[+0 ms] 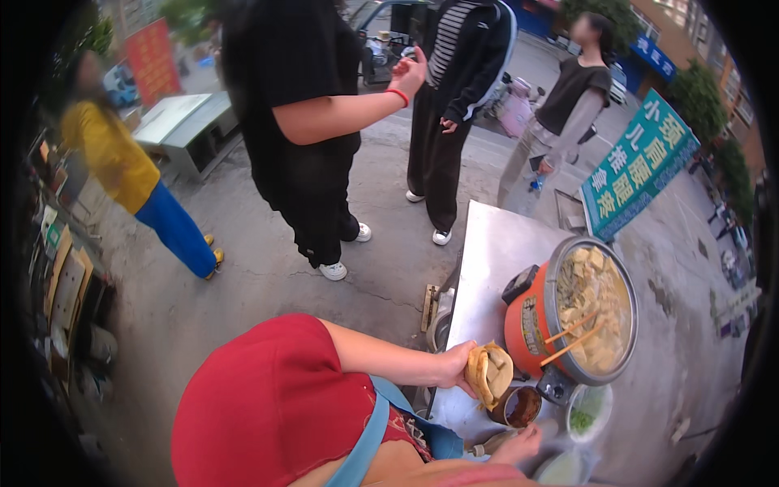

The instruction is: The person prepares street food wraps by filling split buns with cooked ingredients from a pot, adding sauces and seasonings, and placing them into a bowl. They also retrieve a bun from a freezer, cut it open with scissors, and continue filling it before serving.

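My left hand (454, 365) holds a split flatbread (491, 372) with filling over the edge of a steel table (495, 243). Lower down, my right hand (519, 445) reaches beside a small jar of dark sauce (522, 406); I cannot make out whether it holds anything. Just past the bread stands an orange-red cooker pot (527, 316) full of pale pieces in broth, with a pair of chopsticks (572, 337) laid across it. A bowl of chopped greens (583, 418) and a pale green bowl (560, 469) sit near my right hand.
Several people stand on the pavement beyond the table: one in black with a red wristband (300, 122), one in a striped top (450, 89), one in beige trousers (560, 122), one in yellow and blue (134, 178). A teal signboard (637, 166) leans by the table; a metal cabinet (191, 126) stands far left.
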Tool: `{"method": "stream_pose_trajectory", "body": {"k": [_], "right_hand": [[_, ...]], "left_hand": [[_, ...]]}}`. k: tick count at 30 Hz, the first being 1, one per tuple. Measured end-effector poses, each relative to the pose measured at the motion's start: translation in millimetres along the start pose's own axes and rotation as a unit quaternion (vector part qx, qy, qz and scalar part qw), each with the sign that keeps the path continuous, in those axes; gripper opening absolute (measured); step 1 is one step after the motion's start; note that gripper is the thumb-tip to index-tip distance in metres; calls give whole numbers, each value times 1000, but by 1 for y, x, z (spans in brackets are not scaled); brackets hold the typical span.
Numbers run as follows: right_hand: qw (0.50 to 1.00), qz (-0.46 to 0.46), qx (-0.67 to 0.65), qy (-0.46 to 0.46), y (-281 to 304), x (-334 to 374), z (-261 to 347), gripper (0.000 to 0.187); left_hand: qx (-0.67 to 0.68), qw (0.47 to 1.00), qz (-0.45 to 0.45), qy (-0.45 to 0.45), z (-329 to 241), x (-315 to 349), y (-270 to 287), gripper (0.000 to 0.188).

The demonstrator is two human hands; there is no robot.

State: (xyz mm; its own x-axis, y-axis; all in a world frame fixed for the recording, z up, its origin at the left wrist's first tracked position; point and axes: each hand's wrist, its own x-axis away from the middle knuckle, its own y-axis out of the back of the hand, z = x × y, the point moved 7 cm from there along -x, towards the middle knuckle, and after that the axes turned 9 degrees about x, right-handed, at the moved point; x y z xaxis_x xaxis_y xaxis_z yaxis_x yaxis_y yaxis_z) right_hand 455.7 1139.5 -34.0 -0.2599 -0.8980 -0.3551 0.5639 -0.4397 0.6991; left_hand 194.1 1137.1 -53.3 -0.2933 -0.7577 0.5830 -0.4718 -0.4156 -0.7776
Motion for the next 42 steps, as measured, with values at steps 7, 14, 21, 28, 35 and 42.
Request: {"method": "stream_pose_trajectory", "body": {"k": [7, 14, 21, 28, 35, 42], "right_hand": [[997, 47, 55, -31, -11, -7, -14, 15], [997, 37, 61, -14, -13, -7, -6, 12], [998, 32, 53, -9, -11, -6, -4, 13], [997, 50, 45, -36, -21, -5, -12, 14], [999, 25, 7, -27, -17, 1, 1, 15], [999, 36, 11, -3, -20, 2, 2, 17]], "left_hand": [[-9, 1000, 15, 16, 8, 5, 4, 57], [-8, 1000, 2, 28, 7, 6, 9, 60], [-13, 1000, 0, 21, 7, 4, 12, 60], [-11, 1000, -6, 27, 6, 3, 14, 58], [-12, 999, -11, 32, 5, 1, 17, 58], [-18, 999, -4, 39, 7, -2, 16, 58]]}}
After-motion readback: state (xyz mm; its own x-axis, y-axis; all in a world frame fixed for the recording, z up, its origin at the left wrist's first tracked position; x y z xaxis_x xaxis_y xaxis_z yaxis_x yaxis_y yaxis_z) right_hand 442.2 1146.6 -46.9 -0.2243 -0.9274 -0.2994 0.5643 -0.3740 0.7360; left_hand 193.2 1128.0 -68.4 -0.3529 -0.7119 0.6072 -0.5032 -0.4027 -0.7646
